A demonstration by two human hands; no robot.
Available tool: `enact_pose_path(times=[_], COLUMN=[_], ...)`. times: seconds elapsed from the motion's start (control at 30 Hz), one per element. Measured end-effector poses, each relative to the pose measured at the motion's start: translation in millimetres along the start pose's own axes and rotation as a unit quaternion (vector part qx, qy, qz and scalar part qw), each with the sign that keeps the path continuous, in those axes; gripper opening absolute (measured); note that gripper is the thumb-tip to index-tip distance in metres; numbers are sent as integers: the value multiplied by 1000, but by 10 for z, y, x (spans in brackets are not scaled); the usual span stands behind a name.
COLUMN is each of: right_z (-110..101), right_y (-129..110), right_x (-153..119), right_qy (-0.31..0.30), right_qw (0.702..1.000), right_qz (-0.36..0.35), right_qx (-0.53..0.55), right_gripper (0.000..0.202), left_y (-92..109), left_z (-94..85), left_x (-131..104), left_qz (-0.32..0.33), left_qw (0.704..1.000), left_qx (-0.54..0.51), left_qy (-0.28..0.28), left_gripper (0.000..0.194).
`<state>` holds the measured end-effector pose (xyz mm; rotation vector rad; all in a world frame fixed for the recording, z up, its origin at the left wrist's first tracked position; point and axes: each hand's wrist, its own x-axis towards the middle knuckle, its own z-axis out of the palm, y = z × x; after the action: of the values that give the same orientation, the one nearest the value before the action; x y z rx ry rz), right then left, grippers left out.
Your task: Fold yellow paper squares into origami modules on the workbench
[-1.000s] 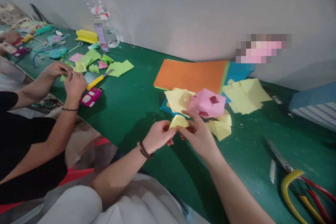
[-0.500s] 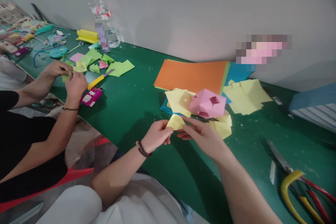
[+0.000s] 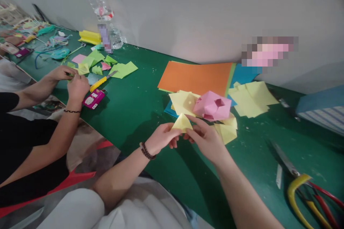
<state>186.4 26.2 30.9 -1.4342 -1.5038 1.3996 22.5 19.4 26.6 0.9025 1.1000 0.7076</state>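
A small folded piece of yellow paper [image 3: 182, 123], triangular with its point up, is pinched between my two hands above the table edge. My left hand [image 3: 162, 136] closes on its left corner, thumb on the near face. On the right corner, my right hand [image 3: 205, 135] grips with thumb and fingers. Just beyond lie creased yellow paper pieces [image 3: 182, 102] and a pink folded paper ball [image 3: 212, 106] with dark openings. More folded yellow paper [image 3: 228, 133] sits partly behind my right hand.
Orange sheets [image 3: 197, 77] lie at the back, with yellow squares [image 3: 252, 98] to their right. Yellow- and red-handled scissors [image 3: 298, 180] rest at the right, near a blue box [image 3: 322, 109]. At left a co-worker's hands [image 3: 76, 84] fold green paper beside a yellow cutter [image 3: 98, 84].
The yellow paper has turned so its point faces up. My right hand has moved left, closing its fingers on the paper's right corner.
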Motion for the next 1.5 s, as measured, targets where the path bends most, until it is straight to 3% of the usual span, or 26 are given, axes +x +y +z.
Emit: enact_pose_path(times=[0.33,0.43,0.53,0.67,0.9,1.1,1.17,1.27,1.4,1.5], right_z=[34,40,34,37,60,-61,-97,-130,-154,-157], right_y=[-49,-27,-12,-33,17,-43,-87,-107,-63,-51], right_x=[-33,-12,8,-5,-49,-34,-32,-27,-14,-13], right_qy=[-20,-20,6,52,57,59,76,81,115,117], right_qw=[999,999,999,999,993,974,974,980,977,975], right_qz=[25,38,27,1,-18,-66,-90,-74,-35,-39], right_qx=[15,25,18,-15,-100,-209,-191,-167,-174,-187], right_gripper=[56,57,56,56,54,60,48,27,28,27], left_y=[-67,-58,-50,-47,-25,19,46,105,179,193], left_z=[79,66,42,29,8,-114,-146,-171,-180,-193], left_x=[60,61,36,-6,2,38,31,-8,-70,-76], left_qz=[-8,-16,2,20,-1,-45,-46,-2,90,96], left_qw=[996,997,998,998,997,997,992,974,940,933], left_qx=[-80,-72,-57,-63,-50,67,111,220,328,345], left_qy=[30,10,-2,24,62,-10,-41,-60,-34,-34], left_gripper=[15,17,24,33,30,25,24,27,26,30])
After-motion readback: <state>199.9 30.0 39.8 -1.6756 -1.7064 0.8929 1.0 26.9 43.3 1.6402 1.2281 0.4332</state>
